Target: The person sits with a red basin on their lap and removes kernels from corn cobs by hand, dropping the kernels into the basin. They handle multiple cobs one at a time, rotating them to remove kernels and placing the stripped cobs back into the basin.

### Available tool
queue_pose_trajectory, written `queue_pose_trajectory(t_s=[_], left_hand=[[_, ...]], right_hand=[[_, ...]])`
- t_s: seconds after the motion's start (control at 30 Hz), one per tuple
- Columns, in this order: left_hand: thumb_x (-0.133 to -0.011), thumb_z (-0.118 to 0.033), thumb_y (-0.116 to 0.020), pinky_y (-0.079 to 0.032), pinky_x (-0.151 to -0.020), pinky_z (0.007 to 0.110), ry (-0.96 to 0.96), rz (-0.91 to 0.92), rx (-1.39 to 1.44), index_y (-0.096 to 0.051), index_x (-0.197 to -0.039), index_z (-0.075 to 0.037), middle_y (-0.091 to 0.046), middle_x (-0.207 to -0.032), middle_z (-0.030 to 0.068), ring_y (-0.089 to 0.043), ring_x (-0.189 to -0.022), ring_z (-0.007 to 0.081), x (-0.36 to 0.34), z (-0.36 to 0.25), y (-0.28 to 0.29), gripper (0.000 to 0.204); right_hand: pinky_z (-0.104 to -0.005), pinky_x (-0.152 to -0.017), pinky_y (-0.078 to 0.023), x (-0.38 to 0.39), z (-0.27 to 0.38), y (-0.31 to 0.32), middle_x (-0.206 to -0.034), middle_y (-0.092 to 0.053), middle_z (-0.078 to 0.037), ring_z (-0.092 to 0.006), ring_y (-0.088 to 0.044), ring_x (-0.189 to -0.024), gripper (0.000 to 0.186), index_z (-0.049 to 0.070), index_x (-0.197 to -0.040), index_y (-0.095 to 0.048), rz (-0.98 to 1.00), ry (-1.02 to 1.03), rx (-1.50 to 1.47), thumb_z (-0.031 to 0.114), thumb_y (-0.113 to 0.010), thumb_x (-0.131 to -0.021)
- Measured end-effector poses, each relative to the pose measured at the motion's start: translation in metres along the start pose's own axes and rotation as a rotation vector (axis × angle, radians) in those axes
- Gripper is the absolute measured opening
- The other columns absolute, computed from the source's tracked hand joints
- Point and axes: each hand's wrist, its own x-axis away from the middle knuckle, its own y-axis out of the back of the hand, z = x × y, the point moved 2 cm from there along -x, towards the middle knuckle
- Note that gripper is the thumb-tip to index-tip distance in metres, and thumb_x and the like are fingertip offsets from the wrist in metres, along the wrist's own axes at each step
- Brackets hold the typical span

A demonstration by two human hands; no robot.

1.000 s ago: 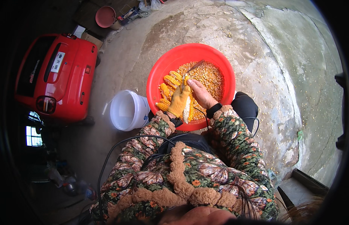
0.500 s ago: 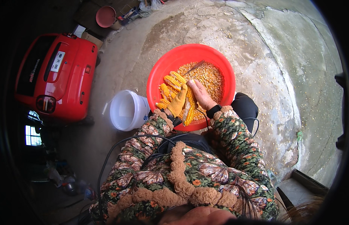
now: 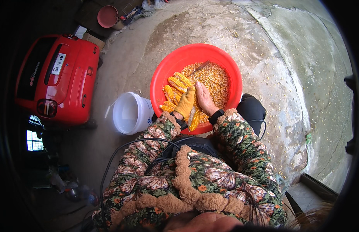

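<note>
My left hand [image 3: 185, 103], in a yellow work glove, is closed around an ear of corn [image 3: 194, 119]. The ear slants over the near side of a red plastic tub [image 3: 164, 69], its lower end toward me. Bare, my right hand [image 3: 205, 99] presses against the ear from the right, fingers together. Both hands hide the ear's upper part. Several more ears of corn [image 3: 168, 92] lie at the tub's left, beside my glove. Loose corn kernels [image 3: 218, 77] fill the right and far parts. On them rests a thin, dark, flat tool [image 3: 200, 67].
A white bucket [image 3: 142, 112] stands on the floor left of the tub. Farther left is a red car [image 3: 73, 85]. Scattered kernels dot the concrete floor [image 3: 260, 65]. My knee [image 3: 252, 110] is at the tub's right, and a black cable [image 3: 113, 156] runs across my left arm.
My gloved left hand has turned and closed farther over the ear, its thumb now folded in. My right hand has shifted slightly left along it. The tub's contents look the same.
</note>
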Motion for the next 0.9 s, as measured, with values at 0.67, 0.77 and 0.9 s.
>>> queue_pose_trajectory(t_s=[0.67,0.77,0.9], left_hand=[[-0.083,-0.017,-0.059,-0.05,-0.07,0.033,0.403,0.449,0.147,-0.053,-0.121,-0.002,-0.063,-0.091,0.008,-0.061,-0.08,0.0191,-0.013,-0.034,0.044,0.041],[-0.081,-0.021,-0.062,-0.05,-0.074,0.036,0.435,0.502,0.276,-0.053,-0.119,0.002,-0.064,-0.096,0.017,-0.063,-0.085,0.0247,-0.013,-0.037,0.053,0.045],[-0.081,-0.024,-0.063,-0.049,-0.077,0.038,0.424,0.438,0.132,-0.051,-0.117,0.008,-0.064,-0.098,0.0219,-0.063,-0.09,0.0285,-0.007,-0.047,0.051,0.05]], right_hand=[[-0.0261,-0.078,-0.044,0.0,0.044,0.025,-0.097,-0.062,-0.004,-0.0119,-0.056,-0.085,0.03,0.008,-0.107,-0.053,0.257,-0.13,-0.129,0.036,-0.044,-0.099],[-0.0265,-0.073,-0.047,-0.001,0.053,0.025,-0.093,-0.06,-0.002,-0.0111,-0.056,-0.08,0.024,0.01,-0.105,-0.053,0.317,-0.092,0.027,0.032,-0.048,-0.098],[-0.0344,-0.06,-0.045,-0.002,0.047,0.018,-0.073,-0.053,-0.007,-0.0171,-0.055,-0.065,0.022,0.004,-0.098,-0.051,0.181,0.126,0.326,0.026,-0.05,-0.097]])
